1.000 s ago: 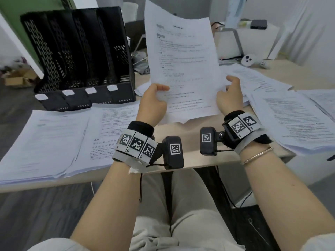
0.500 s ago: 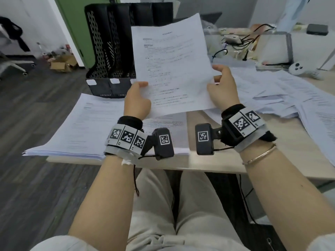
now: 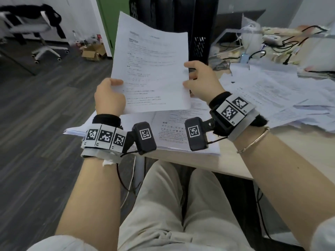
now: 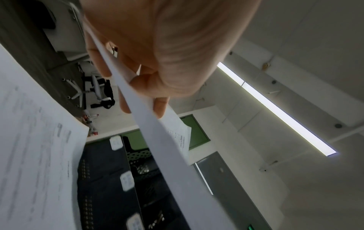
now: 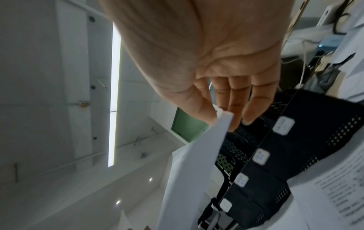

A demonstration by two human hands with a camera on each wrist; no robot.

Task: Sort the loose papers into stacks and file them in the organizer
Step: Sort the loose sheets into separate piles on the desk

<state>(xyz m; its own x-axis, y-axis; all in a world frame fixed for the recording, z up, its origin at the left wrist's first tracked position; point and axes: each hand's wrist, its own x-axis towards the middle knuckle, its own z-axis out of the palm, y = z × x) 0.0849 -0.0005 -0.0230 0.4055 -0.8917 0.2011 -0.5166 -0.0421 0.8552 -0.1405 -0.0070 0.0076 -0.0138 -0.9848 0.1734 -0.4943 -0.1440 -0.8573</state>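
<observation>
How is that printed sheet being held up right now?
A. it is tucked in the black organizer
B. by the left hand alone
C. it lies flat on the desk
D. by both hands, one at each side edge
D: the left hand and right hand each pinch a side edge of the sheet, raised above the desk.

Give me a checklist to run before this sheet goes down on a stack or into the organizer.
1. Left hand grips the sheet at its left edge: ok.
2. Right hand pinches the right edge, thumb in front, fingers behind: ok.
3. Sheet lifted off the desk, print facing the person: ok.
4. Print readable enough to choose a stack: cannot tell, blurred.
5. Stack below the sheet lies flat: ok.
6. Organizer slots free of paper: cannot tell.
</observation>
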